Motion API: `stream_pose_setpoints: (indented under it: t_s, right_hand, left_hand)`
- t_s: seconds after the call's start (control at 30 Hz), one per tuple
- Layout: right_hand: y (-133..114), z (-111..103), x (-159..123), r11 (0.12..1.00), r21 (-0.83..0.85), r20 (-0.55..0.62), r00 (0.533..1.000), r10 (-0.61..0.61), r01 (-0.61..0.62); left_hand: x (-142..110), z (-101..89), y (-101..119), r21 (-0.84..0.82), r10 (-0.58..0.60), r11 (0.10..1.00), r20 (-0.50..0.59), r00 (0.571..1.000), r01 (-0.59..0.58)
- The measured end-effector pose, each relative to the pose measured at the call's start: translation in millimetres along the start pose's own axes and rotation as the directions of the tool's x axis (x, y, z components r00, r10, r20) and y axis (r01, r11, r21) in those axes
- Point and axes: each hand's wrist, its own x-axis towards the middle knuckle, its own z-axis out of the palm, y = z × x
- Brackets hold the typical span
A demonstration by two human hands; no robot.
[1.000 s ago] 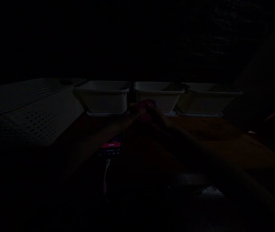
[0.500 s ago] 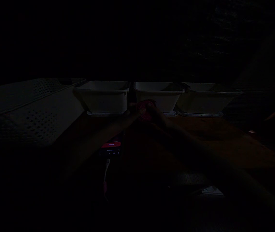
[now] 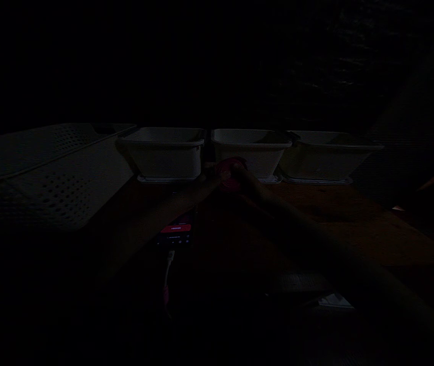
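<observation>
The picture is very dark. Straight ahead of me, both my hands close around a red, roundish object (image 3: 234,184) in front of the middle tub. My left hand (image 3: 216,176) reaches in from the left, its thumb lying on the near face of the red object. From the other side my right hand (image 3: 246,179) grips its right edge. The kind of object cannot be made out, and most of my fingers are lost in shadow. Below my left forearm lies a phone (image 3: 175,235) with a lit screen, partly covered by that arm.
Three pale tubs stand in a row at the back: a left tub (image 3: 167,160), a middle tub (image 3: 253,152) and a right tub (image 3: 323,162). A perforated basket (image 3: 98,175) stands at left. A cable (image 3: 167,269) runs from the phone. The wooden table (image 3: 354,218) extends right.
My right forearm has shifted very slightly, covering a little more of the pale item near the front. Both hands stay on the red object in nearly the same place.
</observation>
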Motion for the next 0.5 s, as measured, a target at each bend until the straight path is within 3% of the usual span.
stream_pose_setpoints:
  t_s: [0.5]
  right_hand:
    - [-6.5,3.3,-5.9,1.0,-0.022,-0.024,1.0,0.006,-0.006]
  left_hand:
    - [-4.1,-0.3,2.8,0.005,0.036,0.999,0.034,0.999,-0.036]
